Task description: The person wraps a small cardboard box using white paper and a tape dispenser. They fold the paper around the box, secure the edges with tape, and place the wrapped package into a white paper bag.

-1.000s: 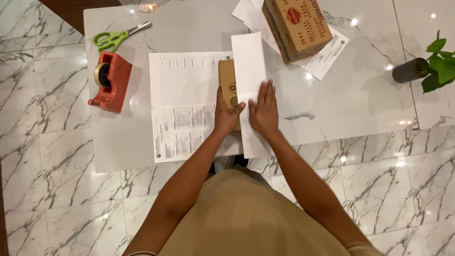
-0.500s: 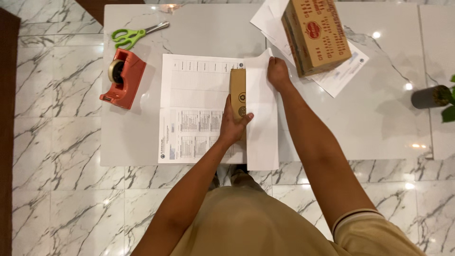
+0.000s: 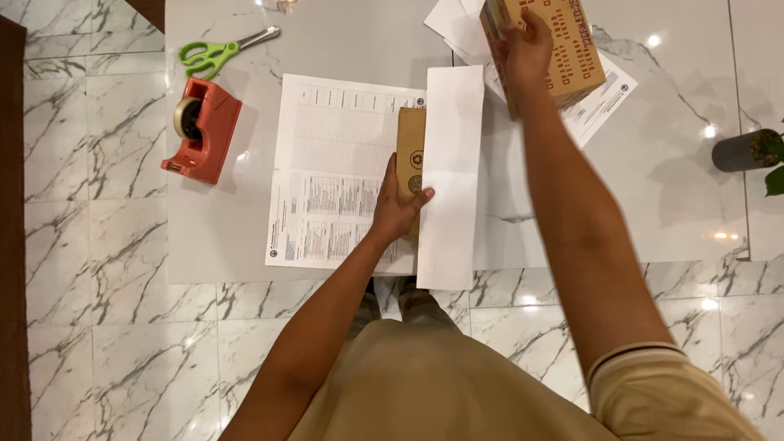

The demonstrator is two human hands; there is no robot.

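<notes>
Left hand (image 3: 398, 208) pressed flat near the centre of the frame, fingers spread narrow over the lower end of a slim brown box (image 3: 410, 155), thumb reaching onto the white folded sheet (image 3: 450, 175) that covers the box's right side. Box lying on a printed paper sheet (image 3: 335, 171), long axis running up and down the frame, upper end toward the far edge of the pale bench (image 3: 351, 41); plain kraft brown, with small round marks on its top face. White sheet lying parallel, its lower end hanging past the near bench edge.

Right hand (image 3: 523, 45) stretched far to the upper right of the frame, fingers laid against the near side of a larger cardboard box (image 3: 563, 49) printed in red, resting on loose papers (image 3: 600, 102); touching, but whether it grips cannot be told. Left hand clearly the nearer one to the slim box.

Red tape dispenser (image 3: 198, 131) and green-handled scissors (image 3: 216, 53) at upper left, well apart from both hands. Dark pot with a plant (image 3: 747, 151) at the right edge.
</notes>
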